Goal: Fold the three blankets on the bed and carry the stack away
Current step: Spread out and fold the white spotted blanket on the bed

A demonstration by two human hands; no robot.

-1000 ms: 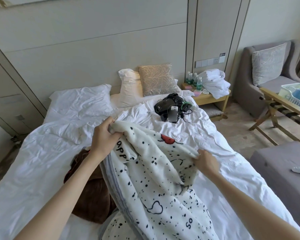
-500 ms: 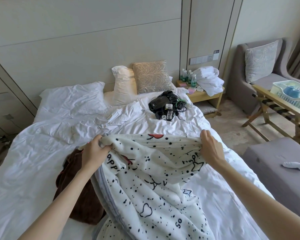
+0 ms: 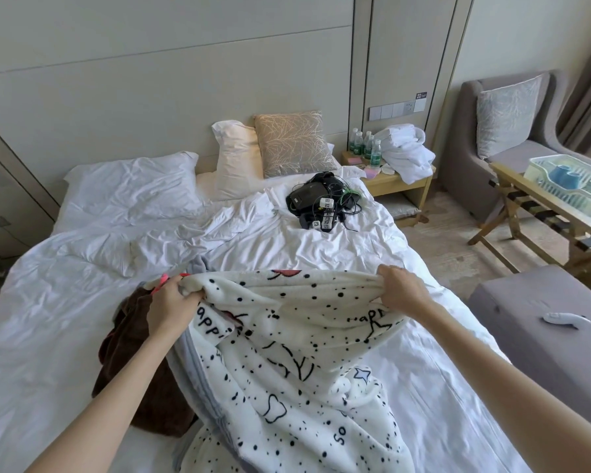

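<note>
The left grip (image 3: 172,309) and right grip (image 3: 404,290) are bare, as are both slender forearms (image 3: 116,387).

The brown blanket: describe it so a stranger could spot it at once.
Start at the white bed. Near its foot lies a spotted white blanket; the brown blanket sits crumpled against its left side, under the left hand. Unlike its neighbours, it is dark brown.
</note>
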